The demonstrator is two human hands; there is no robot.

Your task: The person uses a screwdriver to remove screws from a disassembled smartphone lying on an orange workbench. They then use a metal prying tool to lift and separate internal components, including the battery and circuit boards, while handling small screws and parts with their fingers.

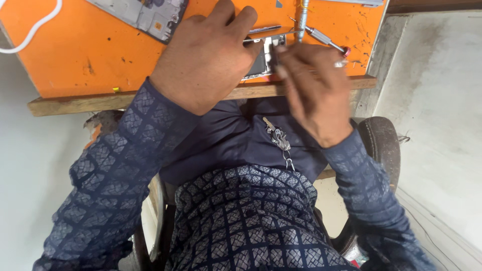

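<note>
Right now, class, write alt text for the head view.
Two hands, left hand and right hand, work on an opened phone on an orange mat. A screwdriver lies beside them.

1. Even, soft daylight fills the scene; nothing is dim.
2. The orange work surface [90,50] is bright and saturated, without harsh glare.
3. Shadows are faint, the deepest under the table edge.
4. The right hand [314,93] is smeared by motion blur.
5. The left hand [206,60] and the patterned sleeves stay sharp.
6. Straight edges bow slightly towards the frame's borders.
</note>
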